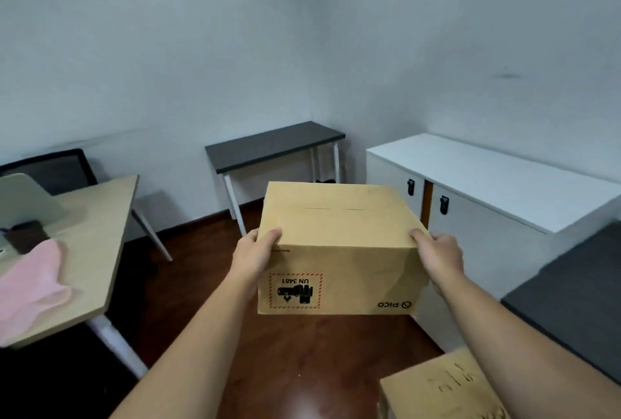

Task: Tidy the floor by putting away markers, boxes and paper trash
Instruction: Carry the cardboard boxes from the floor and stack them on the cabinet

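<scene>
**A:** Status?
**B:** Box-carrying step. Your left hand (257, 250) and right hand (437, 255) grip the PICO cardboard box (339, 243) by its sides, thumbs on top, clear of the floor (201, 243).
**A:** Next?
**B:** Likely set it on the white cabinet (487, 176); keep it level. Second box (443, 388) waits.

Fingers of the left hand (254, 252) and right hand (441, 254) vanish behind the box (339, 264); near right, a second box (433, 395) runs off the bottom edge, scrawl unreadable
</scene>
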`<state>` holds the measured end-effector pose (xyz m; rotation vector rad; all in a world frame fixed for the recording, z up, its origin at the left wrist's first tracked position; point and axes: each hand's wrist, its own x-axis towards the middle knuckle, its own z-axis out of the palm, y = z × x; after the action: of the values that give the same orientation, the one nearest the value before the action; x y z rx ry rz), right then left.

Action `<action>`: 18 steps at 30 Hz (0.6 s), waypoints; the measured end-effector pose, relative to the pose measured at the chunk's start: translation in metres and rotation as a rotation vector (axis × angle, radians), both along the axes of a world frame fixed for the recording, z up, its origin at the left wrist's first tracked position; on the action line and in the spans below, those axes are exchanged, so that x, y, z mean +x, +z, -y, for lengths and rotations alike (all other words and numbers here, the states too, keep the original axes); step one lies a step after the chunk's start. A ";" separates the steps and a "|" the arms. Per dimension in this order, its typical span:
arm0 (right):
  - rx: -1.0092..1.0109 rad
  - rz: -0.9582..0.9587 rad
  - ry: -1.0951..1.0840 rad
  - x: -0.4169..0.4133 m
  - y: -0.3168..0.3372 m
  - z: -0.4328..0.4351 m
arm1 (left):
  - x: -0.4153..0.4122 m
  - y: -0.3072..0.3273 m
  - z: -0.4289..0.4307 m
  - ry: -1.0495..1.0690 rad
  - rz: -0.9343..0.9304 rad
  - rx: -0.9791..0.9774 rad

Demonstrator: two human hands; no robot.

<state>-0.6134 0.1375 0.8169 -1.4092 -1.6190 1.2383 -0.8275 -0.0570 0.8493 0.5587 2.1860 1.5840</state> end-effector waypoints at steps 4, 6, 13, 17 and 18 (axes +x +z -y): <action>0.027 -0.028 -0.042 -0.060 0.001 -0.039 | -0.069 0.008 -0.050 -0.066 -0.021 0.010; 0.039 -0.045 -0.071 -0.082 -0.001 -0.065 | -0.096 0.009 -0.080 -0.095 -0.034 0.021; 0.054 -0.108 -0.156 -0.163 -0.002 -0.184 | -0.176 0.014 -0.213 -0.168 -0.074 0.039; 0.060 -0.117 -0.179 -0.208 0.009 -0.249 | -0.226 0.024 -0.286 -0.181 -0.044 0.053; 0.066 -0.123 -0.192 -0.218 0.012 -0.264 | -0.238 0.025 -0.303 -0.189 -0.030 0.059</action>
<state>-0.8311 0.4016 0.8291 -1.3843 -1.3947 1.1266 -1.0651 0.2462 0.8747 0.7871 2.0448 1.5523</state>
